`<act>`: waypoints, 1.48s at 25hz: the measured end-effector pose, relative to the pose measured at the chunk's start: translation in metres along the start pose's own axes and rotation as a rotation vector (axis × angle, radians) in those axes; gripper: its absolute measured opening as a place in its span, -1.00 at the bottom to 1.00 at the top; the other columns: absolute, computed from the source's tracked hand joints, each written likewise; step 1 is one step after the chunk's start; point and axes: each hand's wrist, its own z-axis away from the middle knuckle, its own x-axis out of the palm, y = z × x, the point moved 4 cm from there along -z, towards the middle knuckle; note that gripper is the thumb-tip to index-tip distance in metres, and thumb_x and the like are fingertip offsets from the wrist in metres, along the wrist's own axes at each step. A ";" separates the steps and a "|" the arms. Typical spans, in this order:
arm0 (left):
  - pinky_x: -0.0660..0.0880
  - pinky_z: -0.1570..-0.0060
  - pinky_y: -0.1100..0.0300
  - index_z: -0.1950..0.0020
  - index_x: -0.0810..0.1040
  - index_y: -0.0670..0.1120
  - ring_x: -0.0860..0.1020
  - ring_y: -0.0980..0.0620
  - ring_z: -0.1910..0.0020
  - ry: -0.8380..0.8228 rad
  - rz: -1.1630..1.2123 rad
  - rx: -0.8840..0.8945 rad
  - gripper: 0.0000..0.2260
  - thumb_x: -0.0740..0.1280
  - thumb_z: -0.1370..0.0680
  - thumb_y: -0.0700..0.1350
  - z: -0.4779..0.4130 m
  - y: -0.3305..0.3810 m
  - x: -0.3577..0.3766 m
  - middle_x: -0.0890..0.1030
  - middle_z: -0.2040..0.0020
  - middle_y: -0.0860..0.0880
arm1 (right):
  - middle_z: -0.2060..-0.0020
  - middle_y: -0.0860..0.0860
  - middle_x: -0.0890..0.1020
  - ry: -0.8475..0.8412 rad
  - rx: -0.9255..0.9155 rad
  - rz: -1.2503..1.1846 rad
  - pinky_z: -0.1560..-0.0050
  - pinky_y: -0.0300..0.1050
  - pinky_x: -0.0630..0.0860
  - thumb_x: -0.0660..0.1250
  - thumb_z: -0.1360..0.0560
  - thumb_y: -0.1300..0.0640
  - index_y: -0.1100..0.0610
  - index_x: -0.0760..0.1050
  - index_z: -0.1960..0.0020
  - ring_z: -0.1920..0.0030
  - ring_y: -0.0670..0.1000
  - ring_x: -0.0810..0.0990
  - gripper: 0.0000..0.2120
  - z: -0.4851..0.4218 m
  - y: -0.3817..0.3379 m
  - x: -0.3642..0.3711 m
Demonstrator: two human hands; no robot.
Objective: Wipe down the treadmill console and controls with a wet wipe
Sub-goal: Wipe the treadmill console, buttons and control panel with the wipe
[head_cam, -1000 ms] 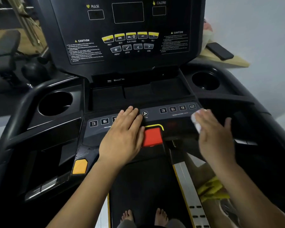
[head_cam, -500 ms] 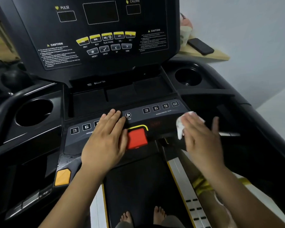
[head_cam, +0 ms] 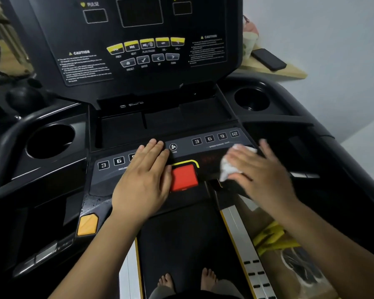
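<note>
- While the wiping goes on at the right, the far left of the console shows a cup holder (head_cam: 50,140) and an orange button (head_cam: 88,224), with what look like droplets on the black trim just above that button.
- Next along, the left hand (head_cam: 144,180) lies flat and open on the lower control strip (head_cam: 203,147), gripping nothing; it covers part of the incline keys and seems to be steadying the person.
- Just right of it, touching its thumb side, sits the red stop button (head_cam: 184,178).
- Right again, the right hand (head_cam: 261,171) presses the wet wipe (head_cam: 227,167) under spread fingers onto the dark panel below the speed keys (head_cam: 215,138); the wipe is pinned under the palm rather than pinched.
- Judged from this, the step in hand is wiping the lower controls, right half.
- The next move likely calls for even pressure across the speed keys, care around the stop button, then lifting the left hand to reach what it covers; the upright display (head_cam: 138,12) remains to be checked.
</note>
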 end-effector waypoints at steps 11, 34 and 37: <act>0.26 -0.49 -0.03 -0.29 0.54 -0.26 0.43 -0.15 -0.42 0.085 0.075 -0.040 -0.67 0.23 -0.61 -0.12 0.005 0.000 -0.004 0.52 -0.36 -0.23 | -0.55 -0.02 0.13 -0.296 0.022 -0.114 -0.54 0.06 -0.15 -0.14 -0.62 -0.19 0.07 0.12 -0.56 -0.56 -0.04 -0.05 -0.41 -0.039 -0.090 0.022; 0.43 -0.32 -0.06 -0.13 0.57 -0.16 0.60 -0.12 -0.19 0.502 1.419 -1.017 -0.53 -0.02 -0.69 0.11 0.080 -0.109 -0.057 0.62 -0.19 -0.18 | -0.51 0.08 0.23 -0.337 -0.444 -0.085 -0.47 0.31 0.07 0.02 -0.62 0.04 0.10 0.25 -0.49 -0.54 0.14 0.08 -0.55 -0.098 -0.223 0.043; 0.44 -0.31 -0.01 -0.14 0.59 -0.15 0.59 -0.10 -0.23 0.528 1.432 -1.008 -0.51 -0.03 -0.69 0.12 0.087 -0.108 -0.057 0.65 -0.18 -0.15 | -0.43 0.06 0.41 -0.348 -0.761 -0.111 -0.41 0.36 0.19 0.14 -0.55 0.04 0.11 0.42 -0.39 -0.50 0.11 0.25 -0.57 -0.043 -0.253 0.043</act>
